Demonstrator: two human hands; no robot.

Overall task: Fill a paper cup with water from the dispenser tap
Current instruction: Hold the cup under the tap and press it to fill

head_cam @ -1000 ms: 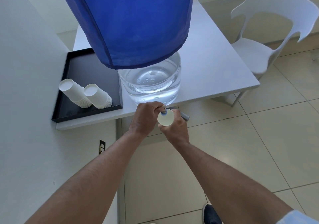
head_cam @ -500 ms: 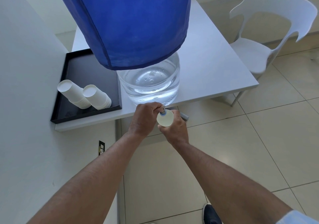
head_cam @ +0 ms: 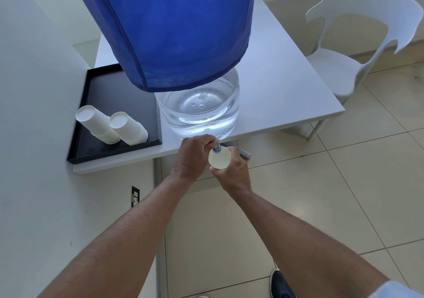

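A clear water jug point(head_cam: 199, 111) under a blue cloth cover point(head_cam: 174, 29) stands at the front edge of the white table point(head_cam: 286, 95). Its small blue tap point(head_cam: 216, 149) juts out past the edge. My left hand point(head_cam: 192, 157) is closed on the tap. My right hand point(head_cam: 231, 171) holds a white paper cup point(head_cam: 219, 158) upright directly under the tap, its open mouth facing me. The cup's inside looks pale; I cannot tell its water level.
A black tray point(head_cam: 110, 95) on the table's left holds two stacks of white paper cups point(head_cam: 112, 125) lying tilted. A white wall point(head_cam: 34, 160) runs along the left. A white plastic chair point(head_cam: 351, 52) stands at the right on the tiled floor point(head_cam: 321, 194).
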